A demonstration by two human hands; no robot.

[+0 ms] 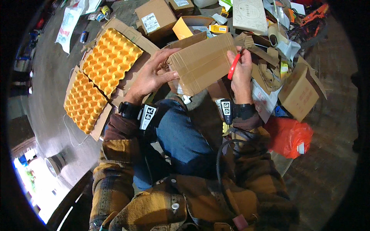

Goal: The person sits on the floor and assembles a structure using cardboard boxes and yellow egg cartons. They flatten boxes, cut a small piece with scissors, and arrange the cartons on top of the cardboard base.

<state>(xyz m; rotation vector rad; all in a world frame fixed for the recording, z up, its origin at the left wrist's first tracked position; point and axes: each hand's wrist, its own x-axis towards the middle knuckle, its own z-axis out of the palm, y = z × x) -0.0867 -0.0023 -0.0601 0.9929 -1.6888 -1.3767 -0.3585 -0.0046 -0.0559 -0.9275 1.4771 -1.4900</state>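
Observation:
A brown cardboard box point(204, 63) is held up in front of me, its broad taped side facing up and a flap raised at the far edge. My left hand point(156, 75) grips its left end, thumb on the near side and fingers around the back. At the right end, my right hand point(242, 71) is closed around red-handled scissors point(234, 66), whose blades are mostly hidden. The right fingers also touch the box edge.
Two yellow egg trays point(111, 57) lie on flattened cardboard to the left. Closed cartons point(156, 19) stand at the back. Torn cardboard, an open box point(302, 92) and a red plastic bag point(291, 136) are on the right. A small can point(83, 37) lies far left.

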